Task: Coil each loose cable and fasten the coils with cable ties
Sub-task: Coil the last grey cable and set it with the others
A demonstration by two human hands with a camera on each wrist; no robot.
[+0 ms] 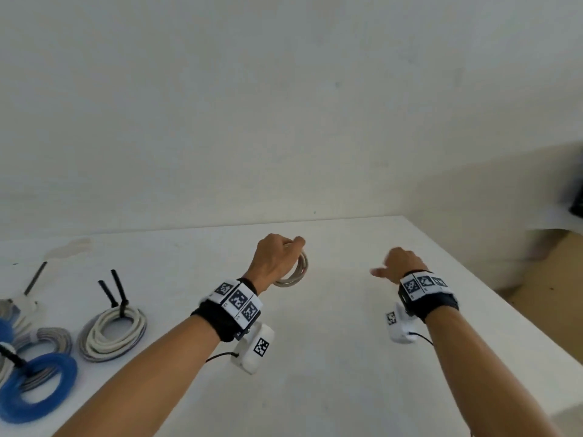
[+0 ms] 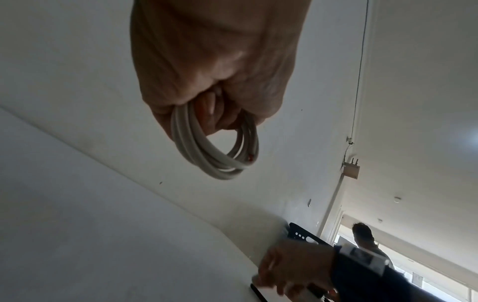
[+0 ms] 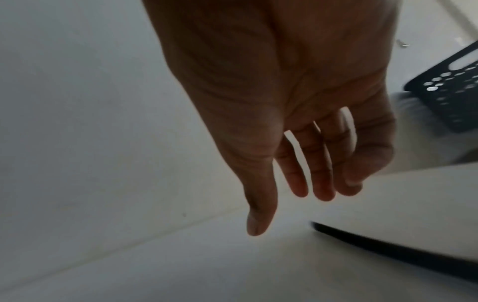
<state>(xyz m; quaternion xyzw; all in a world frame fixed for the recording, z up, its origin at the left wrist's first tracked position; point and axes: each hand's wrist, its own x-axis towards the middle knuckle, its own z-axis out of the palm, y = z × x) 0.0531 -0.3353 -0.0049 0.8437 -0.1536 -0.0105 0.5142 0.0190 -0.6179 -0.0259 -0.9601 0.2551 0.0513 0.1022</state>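
Note:
My left hand [image 1: 279, 257] grips a small coil of grey-white cable [image 1: 295, 272] above the middle of the white table [image 1: 331, 357]; the coil [image 2: 220, 151] hangs below my curled fingers [image 2: 207, 114] with a cut end showing copper. My right hand [image 1: 399, 263] hovers to the right over the table, empty. Its fingers [image 3: 320, 173] are straight and loosely spread. A black cable tie [image 3: 388, 245] lies on the table just beyond them, near the table's right edge.
Several tied coils lie at the left: a white-and-grey one [image 1: 113, 332] with black tie ends sticking up, a blue one [image 1: 38, 386], a grey one [image 1: 47, 339]. A dark perforated basket [image 3: 450, 92] stands off the right. A person [image 2: 364, 239] stands in a far doorway.

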